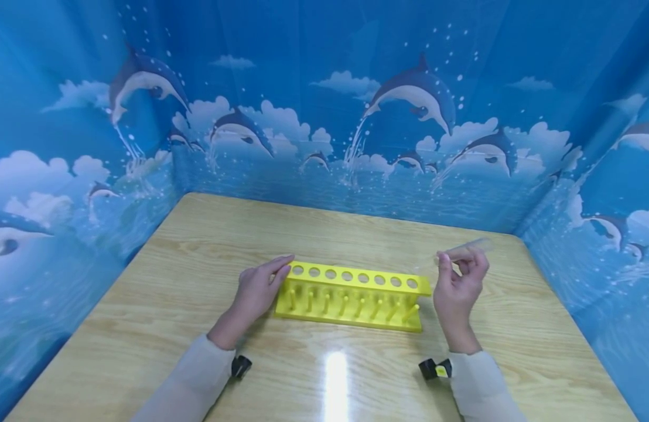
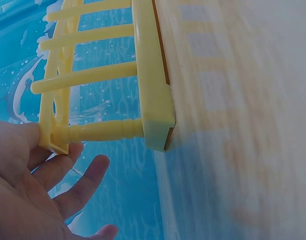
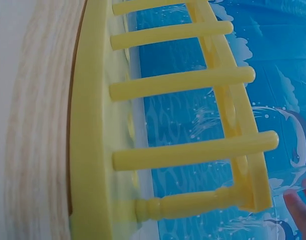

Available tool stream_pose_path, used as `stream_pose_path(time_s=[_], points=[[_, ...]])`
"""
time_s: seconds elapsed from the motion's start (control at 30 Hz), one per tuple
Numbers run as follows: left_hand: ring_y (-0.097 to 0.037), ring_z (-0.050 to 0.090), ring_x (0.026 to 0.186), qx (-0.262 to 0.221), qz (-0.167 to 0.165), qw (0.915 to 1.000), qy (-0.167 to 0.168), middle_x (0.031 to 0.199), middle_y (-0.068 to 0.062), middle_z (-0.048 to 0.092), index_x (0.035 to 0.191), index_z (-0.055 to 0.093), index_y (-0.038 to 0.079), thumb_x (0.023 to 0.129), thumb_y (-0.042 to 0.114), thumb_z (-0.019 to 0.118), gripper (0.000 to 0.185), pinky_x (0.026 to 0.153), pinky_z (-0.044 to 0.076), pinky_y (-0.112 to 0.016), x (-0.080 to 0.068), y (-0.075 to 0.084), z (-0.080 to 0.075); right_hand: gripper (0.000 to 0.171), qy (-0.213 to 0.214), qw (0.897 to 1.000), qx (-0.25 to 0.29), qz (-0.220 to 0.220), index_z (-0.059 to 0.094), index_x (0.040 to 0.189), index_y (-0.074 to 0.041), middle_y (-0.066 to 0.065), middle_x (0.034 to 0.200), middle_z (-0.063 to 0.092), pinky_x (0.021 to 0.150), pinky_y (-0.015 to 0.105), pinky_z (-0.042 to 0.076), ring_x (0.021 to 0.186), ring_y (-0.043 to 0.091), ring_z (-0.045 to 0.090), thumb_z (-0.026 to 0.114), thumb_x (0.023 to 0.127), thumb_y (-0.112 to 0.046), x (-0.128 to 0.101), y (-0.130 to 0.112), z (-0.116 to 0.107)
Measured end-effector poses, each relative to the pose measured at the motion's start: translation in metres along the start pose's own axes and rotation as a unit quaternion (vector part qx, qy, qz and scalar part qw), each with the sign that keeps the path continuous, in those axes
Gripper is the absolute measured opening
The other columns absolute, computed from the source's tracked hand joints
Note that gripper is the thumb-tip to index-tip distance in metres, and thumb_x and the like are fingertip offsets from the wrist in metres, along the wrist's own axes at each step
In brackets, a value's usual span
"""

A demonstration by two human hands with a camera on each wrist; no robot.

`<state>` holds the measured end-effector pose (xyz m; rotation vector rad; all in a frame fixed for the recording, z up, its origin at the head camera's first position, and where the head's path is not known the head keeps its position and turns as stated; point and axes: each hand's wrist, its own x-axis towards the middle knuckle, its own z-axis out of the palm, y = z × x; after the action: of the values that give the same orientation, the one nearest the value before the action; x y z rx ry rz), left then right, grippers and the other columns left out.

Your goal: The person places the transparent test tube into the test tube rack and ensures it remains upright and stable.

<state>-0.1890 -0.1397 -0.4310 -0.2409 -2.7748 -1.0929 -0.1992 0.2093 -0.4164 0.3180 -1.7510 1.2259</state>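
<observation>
Here, from the head camera, a yellow test tube rack (image 1: 352, 296) stands in the middle of the wooden desk (image 1: 208, 234). The left hand (image 1: 258, 290) rests straight fingers on its left end, likely to keep it from sliding. The right hand (image 1: 458, 287) pinches a clear test tube (image 1: 469, 248), tilted, just past the right end.

The left wrist camera shows relaxed fingers (image 2: 78, 182) touching the rack's corner.

The right wrist camera shows pegs (image 3: 192, 150) and one fingertip (image 3: 300, 212).
</observation>
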Motion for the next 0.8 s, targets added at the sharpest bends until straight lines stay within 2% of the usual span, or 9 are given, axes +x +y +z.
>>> stream_pose_path(time_s=[0.4, 0.53, 0.6, 0.7, 0.77, 0.8], points=[[-0.033, 0.059, 0.119, 0.000, -0.001, 1.0000, 0.001, 0.135, -0.005, 0.058, 0.134, 0.059, 0.019, 0.101, 0.028, 0.053, 0.035, 0.098, 0.037, -0.056, -0.0001, -0.0008, -0.0001, 0.036, -0.010, 1.000, 0.012, -0.017, 0.034, 0.125, 0.009, 0.014, 0.092, 0.054, 0.074, 0.013, 0.052, 0.090, 0.009, 0.062, 0.054, 0.096, 0.004, 0.0032, -0.0039, 0.0046], [-0.032, 0.063, 0.112, -0.002, 0.004, 1.0000, 0.002, 0.135, -0.004, 0.059, 0.134, 0.059, 0.019, 0.101, 0.028, 0.053, 0.035, 0.096, 0.038, -0.055, 0.0002, -0.0008, 0.0002, 0.036, -0.014, 1.000, 0.014, -0.016, 0.033, 0.126, 0.010, 0.012, 0.093, 0.054, 0.074, 0.013, 0.052, 0.089, 0.008, 0.062, 0.053, 0.095, 0.008, 0.0032, -0.0065, 0.0046], [-0.029, 0.066, 0.097, -0.002, 0.007, 1.0000, 0.004, 0.134, -0.004, 0.059, 0.134, 0.060, 0.019, 0.101, 0.028, 0.052, 0.034, 0.095, 0.038, -0.054, 0.0002, -0.0010, 0.0006, 0.036, -0.016, 1.000, 0.010, -0.016, 0.033, 0.126, 0.010, 0.007, 0.093, 0.055, 0.074, 0.012, 0.052, 0.089, 0.007, 0.062, 0.052, 0.095, 0.009, 0.0036, -0.0073, 0.0033], [-0.022, 0.064, 0.078, -0.001, 0.014, 0.9999, 0.009, 0.133, -0.004, 0.060, 0.133, 0.060, 0.018, 0.101, 0.028, 0.053, 0.034, 0.096, 0.039, -0.054, 0.0002, -0.0013, 0.0012, 0.036, -0.012, 1.000, 0.016, -0.012, 0.034, 0.126, 0.009, 0.002, 0.094, 0.056, 0.073, 0.013, 0.053, 0.088, 0.009, 0.063, 0.052, 0.095, 0.010, 0.0037, -0.0075, 0.0010], [-0.023, 0.065, 0.080, -0.001, 0.017, 0.9998, 0.011, 0.133, -0.005, 0.060, 0.133, 0.060, 0.018, 0.101, 0.028, 0.053, 0.034, 0.096, 0.039, -0.055, -0.0001, -0.0014, 0.0014, 0.036, -0.007, 1.000, 0.027, -0.008, 0.034, 0.126, 0.009, 0.002, 0.093, 0.056, 0.072, 0.015, 0.053, 0.086, 0.010, 0.063, 0.053, 0.095, 0.008, 0.0041, -0.0080, -0.0003], [-0.024, 0.067, 0.089, 0.000, 0.017, 0.9998, 0.012, 0.133, -0.005, 0.060, 0.133, 0.060, 0.018, 0.101, 0.028, 0.053, 0.034, 0.097, 0.039, -0.055, -0.0002, -0.0013, 0.0013, 0.037, -0.005, 0.999, 0.033, -0.007, 0.034, 0.126, 0.009, 0.004, 0.093, 0.056, 0.071, 0.016, 0.054, 0.086, 0.011, 0.064, 0.053, 0.095, 0.008, 0.0044, -0.0080, -0.0007]])
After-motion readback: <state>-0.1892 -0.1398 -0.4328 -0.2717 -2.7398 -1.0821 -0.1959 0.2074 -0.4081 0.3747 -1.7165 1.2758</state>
